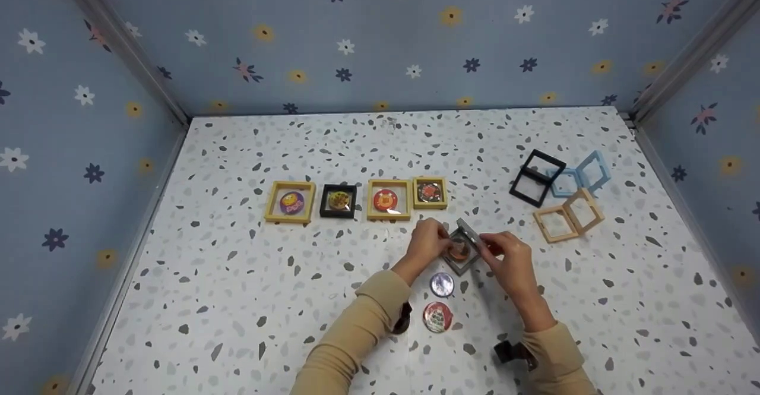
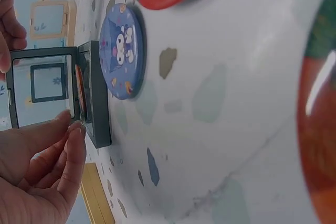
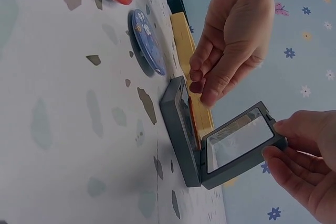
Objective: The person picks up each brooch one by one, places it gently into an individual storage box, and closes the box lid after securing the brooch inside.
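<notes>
A small grey display frame point(image 1: 462, 268) stands opened on the speckled table, its lid point(image 3: 239, 141) raised on the hinge. My right hand point(image 1: 512, 259) pinches the lid's free edge between thumb and fingers. Inside the base lies an orange button badge point(image 1: 457, 251), seen nearly edge-on in the wrist views. My left hand point(image 1: 426, 245) is at the frame's left side, fingertips bent close beside the badge's edge; whether they touch it I cannot tell. A blue-purple badge point(image 1: 442, 285) with a cartoon character and a red badge point(image 1: 437, 317) lie nearer me.
Behind the hands stand framed badges in a row: a yellow frame point(image 1: 311, 202), a black frame point(image 1: 354, 201), another yellow frame point(image 1: 370, 200) and a smaller yellow frame point(image 1: 430, 206). Opened black point(image 1: 522, 197), blue point(image 1: 579, 173) and wooden point(image 1: 557, 240) frames lie at right. Flowered panels point(image 1: 380, 44) enclose the table.
</notes>
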`<state>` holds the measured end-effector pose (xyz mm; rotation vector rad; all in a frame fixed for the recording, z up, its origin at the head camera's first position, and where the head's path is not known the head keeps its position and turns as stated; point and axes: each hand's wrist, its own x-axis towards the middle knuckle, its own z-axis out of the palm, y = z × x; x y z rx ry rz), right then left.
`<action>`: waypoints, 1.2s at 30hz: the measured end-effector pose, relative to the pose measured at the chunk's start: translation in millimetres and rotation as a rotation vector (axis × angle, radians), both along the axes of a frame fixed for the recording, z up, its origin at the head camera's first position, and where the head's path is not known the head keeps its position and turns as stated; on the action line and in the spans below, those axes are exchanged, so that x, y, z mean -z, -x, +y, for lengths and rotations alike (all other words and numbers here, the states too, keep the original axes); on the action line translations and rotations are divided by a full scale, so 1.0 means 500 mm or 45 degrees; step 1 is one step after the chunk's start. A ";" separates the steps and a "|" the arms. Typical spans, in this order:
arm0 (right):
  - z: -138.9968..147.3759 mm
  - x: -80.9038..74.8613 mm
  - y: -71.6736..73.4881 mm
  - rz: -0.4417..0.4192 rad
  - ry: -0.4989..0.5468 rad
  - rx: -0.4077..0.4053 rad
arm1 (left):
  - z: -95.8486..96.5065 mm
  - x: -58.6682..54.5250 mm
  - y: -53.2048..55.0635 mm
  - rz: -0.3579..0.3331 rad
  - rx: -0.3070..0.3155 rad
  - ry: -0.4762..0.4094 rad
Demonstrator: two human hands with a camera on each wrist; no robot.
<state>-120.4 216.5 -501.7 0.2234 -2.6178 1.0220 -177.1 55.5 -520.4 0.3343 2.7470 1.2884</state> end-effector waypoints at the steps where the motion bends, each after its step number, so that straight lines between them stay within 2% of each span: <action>1: 0.000 0.000 0.000 -0.002 0.006 -0.004 | -0.002 -0.001 0.000 -0.001 -0.002 -0.004; 12: 0.001 0.004 -0.002 -0.071 -0.005 -0.030 | -0.032 -0.003 -0.002 -0.039 0.029 0.077; 18: -0.002 0.007 -0.003 -0.064 0.011 -0.090 | -0.038 0.004 -0.002 -0.055 0.059 0.110; 22: -0.008 0.013 -0.005 -0.040 0.001 -0.144 | -0.040 0.010 -0.002 -0.076 0.076 0.097; 27: -0.015 0.021 -0.009 -0.002 -0.029 -0.182 | -0.040 0.016 -0.001 -0.059 0.107 0.077; 36: -0.024 0.028 -0.012 -0.002 -0.011 -0.216 | -0.039 0.018 0.001 -0.067 0.103 0.072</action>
